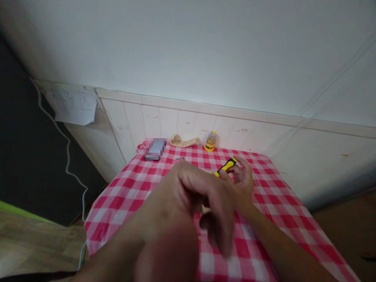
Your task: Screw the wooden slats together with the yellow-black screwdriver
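Note:
My left hand [202, 192] hangs close to the camera over the table, bent down at the wrist and blurred. Its fingers are loosely curled and look apart, with nothing visible in them. Beyond it, my right hand [241, 184] holds a yellow-and-black tool handle [226, 166] between thumb and fingers; the tool's working end does not show. A bit of pale, wood-coloured material [208, 171] shows behind my left hand, mostly hidden by it. Just past that hand lies a small metal item [180, 158], too small to name.
A red-and-white checked cloth [117, 199] covers the table, which meets a white panelled wall. Along the back are a phone-like, pixelated device [155, 149], a pale wooden ladle [185, 142] and a yellow-based clear bottle [210, 141]. A white cable [68, 156] hangs at left.

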`<action>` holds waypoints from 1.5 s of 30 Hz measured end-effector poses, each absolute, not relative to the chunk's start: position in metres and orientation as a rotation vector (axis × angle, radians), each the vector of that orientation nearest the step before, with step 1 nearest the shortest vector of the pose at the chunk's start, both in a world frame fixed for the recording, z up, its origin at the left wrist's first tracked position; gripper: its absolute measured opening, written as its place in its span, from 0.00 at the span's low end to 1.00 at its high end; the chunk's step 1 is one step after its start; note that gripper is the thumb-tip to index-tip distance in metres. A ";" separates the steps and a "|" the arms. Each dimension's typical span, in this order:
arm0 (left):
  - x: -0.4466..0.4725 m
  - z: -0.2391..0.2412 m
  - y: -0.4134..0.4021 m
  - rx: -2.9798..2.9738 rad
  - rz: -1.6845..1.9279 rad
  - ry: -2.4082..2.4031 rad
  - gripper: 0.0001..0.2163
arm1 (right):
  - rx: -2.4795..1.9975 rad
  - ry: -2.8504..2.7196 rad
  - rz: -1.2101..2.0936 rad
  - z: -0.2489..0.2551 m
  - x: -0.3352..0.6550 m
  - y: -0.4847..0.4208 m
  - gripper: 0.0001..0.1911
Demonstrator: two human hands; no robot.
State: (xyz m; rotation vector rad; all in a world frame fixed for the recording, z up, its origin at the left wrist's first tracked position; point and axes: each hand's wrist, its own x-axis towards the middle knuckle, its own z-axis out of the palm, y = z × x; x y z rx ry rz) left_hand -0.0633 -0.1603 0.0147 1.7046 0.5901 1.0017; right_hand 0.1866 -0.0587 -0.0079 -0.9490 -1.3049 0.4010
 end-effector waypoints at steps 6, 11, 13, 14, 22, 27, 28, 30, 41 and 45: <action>-0.022 0.077 -0.024 1.847 0.967 1.003 0.16 | -0.940 -1.377 0.320 -0.009 0.189 -0.059 0.28; -0.020 0.035 0.007 2.143 0.413 1.114 0.25 | -0.962 -1.423 0.281 -0.016 0.188 -0.059 0.29; -0.013 0.031 0.015 2.146 0.273 1.034 0.24 | -0.968 -1.432 0.269 -0.016 0.188 -0.060 0.28; -0.008 0.031 0.018 2.148 0.243 1.016 0.21 | -0.969 -1.433 0.264 -0.016 0.188 -0.060 0.29; 0.012 0.021 0.030 2.157 0.253 1.034 0.07 | -1.003 -1.454 0.229 -0.015 0.190 -0.059 0.28; 0.011 0.016 0.028 2.088 0.342 1.032 0.07 | -1.000 -1.473 0.205 -0.014 0.190 -0.059 0.28; 0.010 0.014 0.028 2.073 0.362 1.030 0.07 | -1.001 -1.481 0.206 -0.014 0.191 -0.059 0.28; 0.008 0.010 0.026 2.042 0.391 1.025 0.07 | -1.005 -1.500 0.208 -0.014 0.191 -0.060 0.28; 0.004 -0.010 0.015 1.878 0.619 1.002 0.08 | -1.025 -1.558 0.221 -0.011 0.189 -0.059 0.29; 0.004 -0.016 0.014 1.902 0.681 0.961 0.09 | -1.074 -1.571 0.220 -0.009 0.189 -0.060 0.29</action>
